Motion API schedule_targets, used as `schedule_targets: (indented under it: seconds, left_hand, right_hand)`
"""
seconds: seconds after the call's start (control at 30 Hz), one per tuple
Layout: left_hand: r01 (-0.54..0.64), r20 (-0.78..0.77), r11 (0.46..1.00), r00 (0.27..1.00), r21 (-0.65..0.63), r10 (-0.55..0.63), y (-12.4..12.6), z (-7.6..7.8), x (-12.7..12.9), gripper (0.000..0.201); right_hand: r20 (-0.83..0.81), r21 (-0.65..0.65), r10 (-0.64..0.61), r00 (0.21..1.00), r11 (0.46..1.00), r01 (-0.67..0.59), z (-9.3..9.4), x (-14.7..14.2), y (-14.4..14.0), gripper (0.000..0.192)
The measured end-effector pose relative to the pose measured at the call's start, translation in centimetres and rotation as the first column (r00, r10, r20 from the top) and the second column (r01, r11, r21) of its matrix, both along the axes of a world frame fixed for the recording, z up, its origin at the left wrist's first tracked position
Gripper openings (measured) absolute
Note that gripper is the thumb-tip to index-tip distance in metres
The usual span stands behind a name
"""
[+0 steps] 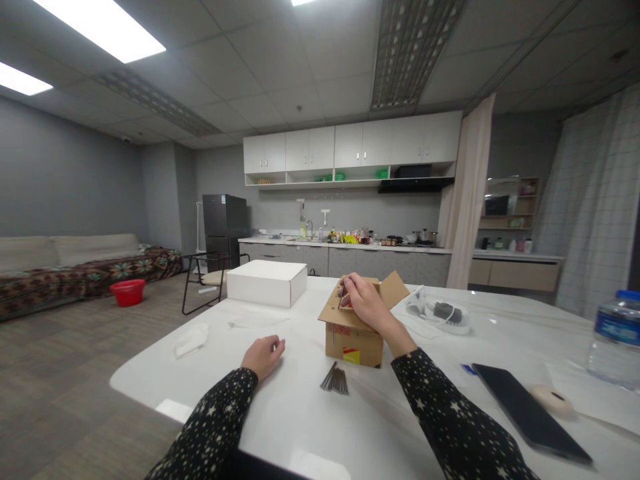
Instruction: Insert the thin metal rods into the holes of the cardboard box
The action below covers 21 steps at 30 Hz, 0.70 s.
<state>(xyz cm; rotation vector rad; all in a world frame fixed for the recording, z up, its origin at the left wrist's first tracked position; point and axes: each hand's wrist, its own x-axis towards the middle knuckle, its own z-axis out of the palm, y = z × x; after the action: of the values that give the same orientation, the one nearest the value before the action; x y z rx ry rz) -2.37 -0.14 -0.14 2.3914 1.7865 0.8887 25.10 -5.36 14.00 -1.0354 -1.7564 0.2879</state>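
A cardboard box (353, 348) with raised flaps stands on the white table, a yellow and red label on its near side. My right hand (361, 298) is over the box top, fingers pinched on a thin dark nail (342, 295) held nearly upright at the holed cardboard flap (331, 313). Another thin nail-like piece (333, 333) shows below that flap's edge. On the table before the box lies a small bundle of several long nails (336, 379). My left hand (264, 358) rests on the tabletop left of the box, loosely curled and holding nothing visible.
A white box (267, 283) stands behind to the left, near a crumpled clear wrapper (192, 340). To the right are a white coiled item (447, 316), a black phone (531, 410), a beige rounded object (551, 400) and a water bottle (616, 341). A chair (213, 283) stands beyond the table.
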Motion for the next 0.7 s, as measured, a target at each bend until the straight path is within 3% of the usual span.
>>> schedule_targets:
  seconds: [0.7]
  left_hand:
    - [0.0,-0.008,1.0,1.0,-0.004,0.0,-0.2,0.2,0.1,0.038]
  right_hand:
    - [0.005,0.022,-0.012,1.0,1.0,0.012,0.6,-0.2,-1.1,0.019]
